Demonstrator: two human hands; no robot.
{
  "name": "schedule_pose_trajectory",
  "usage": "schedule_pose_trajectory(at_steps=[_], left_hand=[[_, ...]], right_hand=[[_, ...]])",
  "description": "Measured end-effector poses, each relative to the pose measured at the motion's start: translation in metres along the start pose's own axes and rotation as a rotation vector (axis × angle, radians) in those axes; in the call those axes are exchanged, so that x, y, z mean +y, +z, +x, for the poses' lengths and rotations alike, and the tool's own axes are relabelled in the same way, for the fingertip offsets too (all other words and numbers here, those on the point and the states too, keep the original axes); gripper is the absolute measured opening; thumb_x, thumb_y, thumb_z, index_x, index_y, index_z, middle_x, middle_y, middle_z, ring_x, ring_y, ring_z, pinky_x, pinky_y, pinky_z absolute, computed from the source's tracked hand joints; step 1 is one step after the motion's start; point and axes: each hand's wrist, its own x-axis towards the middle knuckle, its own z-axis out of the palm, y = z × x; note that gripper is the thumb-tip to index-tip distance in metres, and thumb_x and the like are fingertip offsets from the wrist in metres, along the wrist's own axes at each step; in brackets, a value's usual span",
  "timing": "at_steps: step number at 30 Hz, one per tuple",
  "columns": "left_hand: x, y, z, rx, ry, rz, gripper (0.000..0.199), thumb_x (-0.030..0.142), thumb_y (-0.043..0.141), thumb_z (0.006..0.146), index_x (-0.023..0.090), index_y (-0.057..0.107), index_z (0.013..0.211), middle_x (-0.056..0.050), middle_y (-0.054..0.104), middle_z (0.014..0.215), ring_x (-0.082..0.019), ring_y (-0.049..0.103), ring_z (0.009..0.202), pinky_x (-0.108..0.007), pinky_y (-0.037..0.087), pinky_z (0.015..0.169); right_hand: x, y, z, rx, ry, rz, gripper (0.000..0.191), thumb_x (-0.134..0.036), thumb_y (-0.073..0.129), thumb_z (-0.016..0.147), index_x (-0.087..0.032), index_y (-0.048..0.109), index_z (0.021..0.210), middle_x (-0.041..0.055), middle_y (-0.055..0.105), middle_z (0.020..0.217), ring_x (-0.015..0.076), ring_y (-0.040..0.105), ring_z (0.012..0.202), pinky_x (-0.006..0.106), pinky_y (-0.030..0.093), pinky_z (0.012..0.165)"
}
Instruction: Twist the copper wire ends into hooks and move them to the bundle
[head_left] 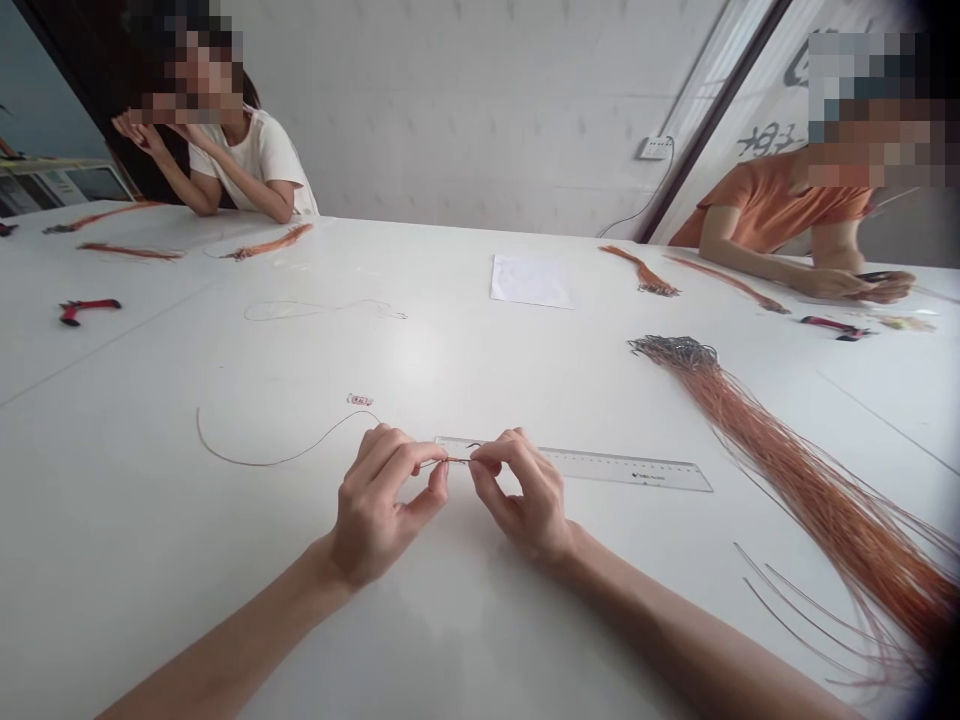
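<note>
thin cord point(456, 460): short span crosswise between my fingertips, near left end of clear ruler point(637, 472). left hand point(382, 500), right hand point(529, 500): thumb and forefinger of each closed in pinch on it; neither hand nearer.

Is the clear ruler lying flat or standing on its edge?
Flat: the clear ruler rests on the table, its broad face showing.

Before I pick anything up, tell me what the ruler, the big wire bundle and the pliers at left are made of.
Ruler: likely clear plastic, glossy; the white table shows through.

Wire bundle: thin, copper-orange strands, perhaps coated metal; tangled ends look silvery.

Pliers: red, probably plastic or rubber grips; dark jaws, presumably metal.
</note>
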Motion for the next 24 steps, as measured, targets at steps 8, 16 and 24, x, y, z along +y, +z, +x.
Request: schedule_pose_trajectory(at_steps=[8,16,24], left_hand=[[0.0010,-0.0013,0.0005,0.002,0.013,0.006,0.017,0.001,0.057,0.076,0.017,0.056,0.080,0.003,0.051,0.060,-0.010,0.043,0.056,-0.024,0.040,0.052],[0.0001,-0.0009,0.0000,0.005,0.025,-0.007,0.016,0.000,0.057,0.076,0.016,0.056,0.079,0.003,0.051,0.059,-0.009,0.042,0.055,-0.024,0.038,0.051],[0.0005,-0.0013,0.0008,-0.003,0.029,0.004,0.016,0.001,0.056,0.077,0.017,0.055,0.079,0.004,0.051,0.058,-0.009,0.042,0.054,-0.024,0.037,0.050]], right_hand=[[-0.0001,0.0001,0.0002,0.014,-0.019,0.027,0.019,0.000,0.049,0.080,-0.018,0.047,0.085,-0.0041,0.046,0.061,0.0071,0.042,0.054,0.025,0.034,0.054],[-0.0008,0.0000,0.0005,0.012,-0.040,0.019,0.018,0.000,0.049,0.081,-0.018,0.047,0.085,-0.0039,0.046,0.060,0.0077,0.041,0.054,0.025,0.034,0.053],[-0.0008,-0.0005,0.0010,0.016,-0.056,0.008,0.018,-0.001,0.049,0.081,-0.019,0.047,0.086,-0.0034,0.047,0.060,0.0089,0.041,0.054,0.025,0.034,0.052]])
